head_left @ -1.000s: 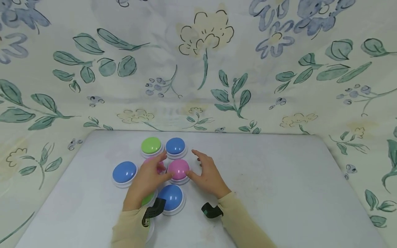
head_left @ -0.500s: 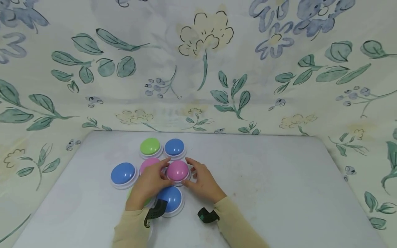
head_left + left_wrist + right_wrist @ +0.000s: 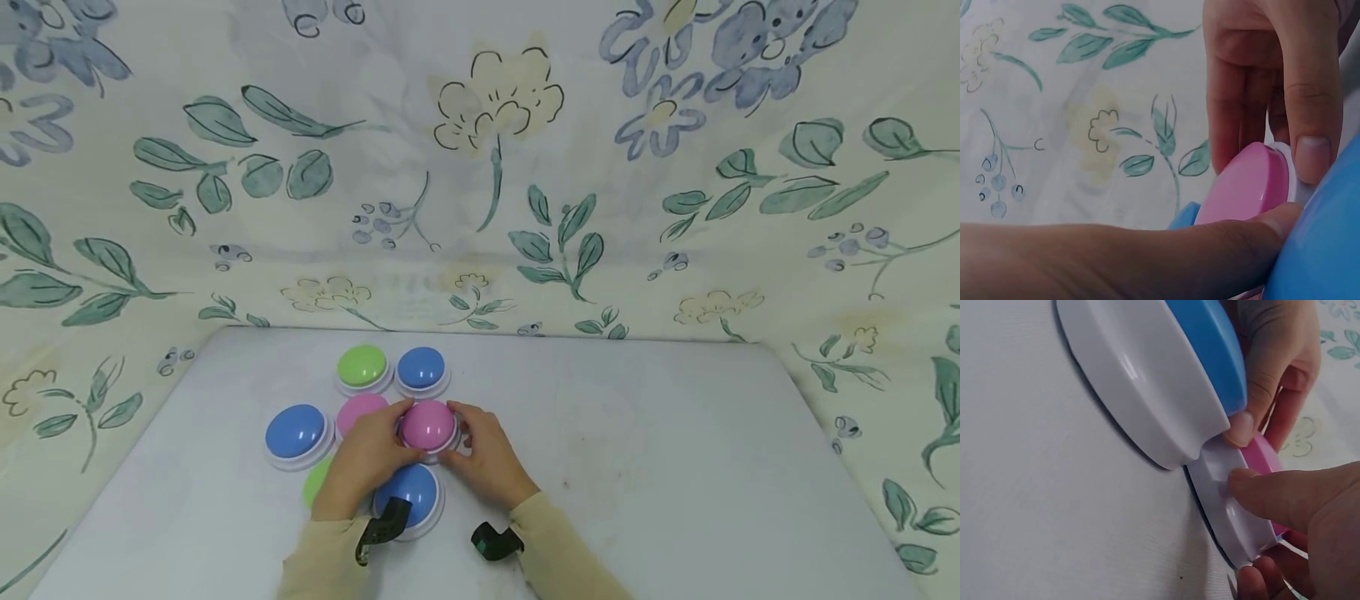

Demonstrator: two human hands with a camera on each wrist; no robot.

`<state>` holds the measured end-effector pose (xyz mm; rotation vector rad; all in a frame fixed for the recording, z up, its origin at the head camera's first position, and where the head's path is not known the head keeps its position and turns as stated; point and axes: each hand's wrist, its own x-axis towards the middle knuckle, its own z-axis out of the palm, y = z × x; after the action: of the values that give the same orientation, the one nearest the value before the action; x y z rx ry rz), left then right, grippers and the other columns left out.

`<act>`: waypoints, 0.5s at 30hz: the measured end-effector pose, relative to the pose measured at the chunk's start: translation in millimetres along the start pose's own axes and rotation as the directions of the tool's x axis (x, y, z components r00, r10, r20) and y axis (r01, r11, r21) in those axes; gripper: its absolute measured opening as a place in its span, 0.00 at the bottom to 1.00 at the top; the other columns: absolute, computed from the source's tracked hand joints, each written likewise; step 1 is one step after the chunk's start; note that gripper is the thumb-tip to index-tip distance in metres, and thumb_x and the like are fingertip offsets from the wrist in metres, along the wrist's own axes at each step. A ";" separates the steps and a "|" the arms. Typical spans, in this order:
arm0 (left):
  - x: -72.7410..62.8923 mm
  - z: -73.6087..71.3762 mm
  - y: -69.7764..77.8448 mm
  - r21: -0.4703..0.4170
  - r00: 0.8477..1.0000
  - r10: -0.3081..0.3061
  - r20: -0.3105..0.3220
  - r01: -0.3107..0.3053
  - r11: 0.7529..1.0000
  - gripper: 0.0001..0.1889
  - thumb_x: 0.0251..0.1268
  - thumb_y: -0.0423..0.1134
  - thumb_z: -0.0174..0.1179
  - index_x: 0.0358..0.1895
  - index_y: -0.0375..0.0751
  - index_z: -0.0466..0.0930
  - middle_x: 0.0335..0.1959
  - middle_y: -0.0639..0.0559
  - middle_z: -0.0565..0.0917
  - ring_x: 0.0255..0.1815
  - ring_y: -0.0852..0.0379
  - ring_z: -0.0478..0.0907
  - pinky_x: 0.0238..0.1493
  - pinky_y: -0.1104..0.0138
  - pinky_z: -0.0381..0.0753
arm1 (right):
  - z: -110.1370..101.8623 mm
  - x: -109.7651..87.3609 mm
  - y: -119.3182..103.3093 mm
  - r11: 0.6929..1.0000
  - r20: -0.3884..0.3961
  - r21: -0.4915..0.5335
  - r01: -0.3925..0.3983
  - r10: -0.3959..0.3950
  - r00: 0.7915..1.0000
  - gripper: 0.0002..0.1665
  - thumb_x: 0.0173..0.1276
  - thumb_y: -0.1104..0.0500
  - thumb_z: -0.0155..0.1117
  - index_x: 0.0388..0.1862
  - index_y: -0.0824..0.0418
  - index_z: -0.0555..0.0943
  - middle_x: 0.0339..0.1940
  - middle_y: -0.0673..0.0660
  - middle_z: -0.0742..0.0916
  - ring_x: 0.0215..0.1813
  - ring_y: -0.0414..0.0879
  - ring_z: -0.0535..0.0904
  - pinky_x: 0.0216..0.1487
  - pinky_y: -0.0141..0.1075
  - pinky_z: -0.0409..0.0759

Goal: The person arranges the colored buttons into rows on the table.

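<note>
A pink dome push button [image 3: 428,425] with a white base is between my two hands on the table. My left hand [image 3: 365,457] grips it from the left, with the thumb at the near side. From the right, my right hand [image 3: 489,457] holds the same button; in the right wrist view its thumb [image 3: 1272,494] presses the white base [image 3: 1232,500] and fingers curl beneath the far end. A blue button [image 3: 408,493] stands just in front, partly behind the left wrist. Another pink button [image 3: 362,412] is partly covered by the left hand.
A green button [image 3: 362,365] and a blue button [image 3: 421,367] stand behind the hands. Another blue button [image 3: 295,431] is at the left. One more green button [image 3: 317,482] shows beside the left wrist. A floral cloth [image 3: 420,167] rises behind the white table [image 3: 660,467].
Both hands have closed in around the pink button, the right hand moving left until its fingers and thumb meet the base. The whole view has tilted slightly, shifting the scene down.
</note>
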<state>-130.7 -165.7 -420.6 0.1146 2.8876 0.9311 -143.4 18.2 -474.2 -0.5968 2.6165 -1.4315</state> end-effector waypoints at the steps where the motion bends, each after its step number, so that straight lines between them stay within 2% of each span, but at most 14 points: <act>1: -0.2 0.6 0.2 0.003 1.000 -0.002 -0.001 0.002 1.000 0.39 0.51 0.36 0.77 0.68 0.29 0.72 0.57 0.33 0.82 0.56 0.35 0.80 0.59 0.43 0.79 | 0.8 -0.4 0.1 1.000 -0.007 -0.001 -0.004 0.004 1.000 0.38 0.63 0.61 0.71 0.72 0.64 0.70 0.49 0.55 0.79 0.47 0.45 0.73 0.49 0.34 0.80; 8: -0.2 3.7 1.5 0.031 1.000 -0.003 -0.025 0.004 1.000 0.39 0.49 0.37 0.78 0.66 0.29 0.74 0.56 0.33 0.83 0.56 0.35 0.80 0.58 0.43 0.79 | 5.0 -0.9 3.2 1.000 -0.046 -0.012 0.000 -0.001 0.999 0.37 0.63 0.60 0.74 0.70 0.63 0.72 0.50 0.54 0.79 0.48 0.44 0.71 0.47 0.33 0.79; 12: 0.2 4.3 2.6 0.019 0.999 -0.007 -0.034 0.008 1.000 0.38 0.49 0.38 0.78 0.66 0.31 0.75 0.54 0.35 0.84 0.54 0.37 0.82 0.57 0.44 0.81 | 3.9 -2.4 3.6 1.000 -0.062 -0.022 0.000 -0.002 0.998 0.37 0.63 0.59 0.74 0.70 0.62 0.72 0.52 0.54 0.80 0.50 0.45 0.72 0.50 0.34 0.80; 13: 0.4 4.1 3.0 0.018 0.999 -0.007 -0.035 0.008 1.000 0.38 0.49 0.38 0.78 0.66 0.31 0.75 0.52 0.36 0.85 0.52 0.39 0.83 0.56 0.44 0.81 | 2.9 -2.7 3.3 1.000 -0.066 -0.023 0.002 -0.003 0.998 0.37 0.63 0.59 0.73 0.70 0.61 0.72 0.54 0.54 0.80 0.52 0.45 0.72 0.52 0.35 0.80; 15: 0.6 3.5 4.0 0.009 0.999 -0.014 -0.033 0.014 1.000 0.38 0.49 0.39 0.77 0.67 0.32 0.75 0.43 0.39 0.87 0.43 0.44 0.84 0.52 0.47 0.84 | 0.6 -2.8 2.6 1.000 -0.070 -0.023 0.004 -0.006 0.998 0.37 0.64 0.58 0.73 0.71 0.60 0.71 0.57 0.54 0.80 0.55 0.45 0.73 0.56 0.37 0.81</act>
<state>-130.7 -160.3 -421.1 0.0800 2.9188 0.9267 -141.4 20.0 -476.9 -0.5662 2.6898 -1.4512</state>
